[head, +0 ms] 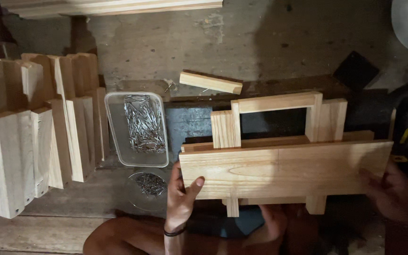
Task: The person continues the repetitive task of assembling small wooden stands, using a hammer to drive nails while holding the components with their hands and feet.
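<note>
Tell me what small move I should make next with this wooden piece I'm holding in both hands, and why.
Probably slide the flat board until its ends line up on the wooden frame beneath. Your left hand grips its left end and your right hand its right end, so neither is free for the nails in the clear tray beside it.

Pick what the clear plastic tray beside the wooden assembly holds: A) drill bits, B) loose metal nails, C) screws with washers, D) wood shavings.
B: the clear plastic tray is filled with loose metal nails, thin and silvery, lying left of the wooden assembly that the left hand and right hand grip at its ends.
</note>
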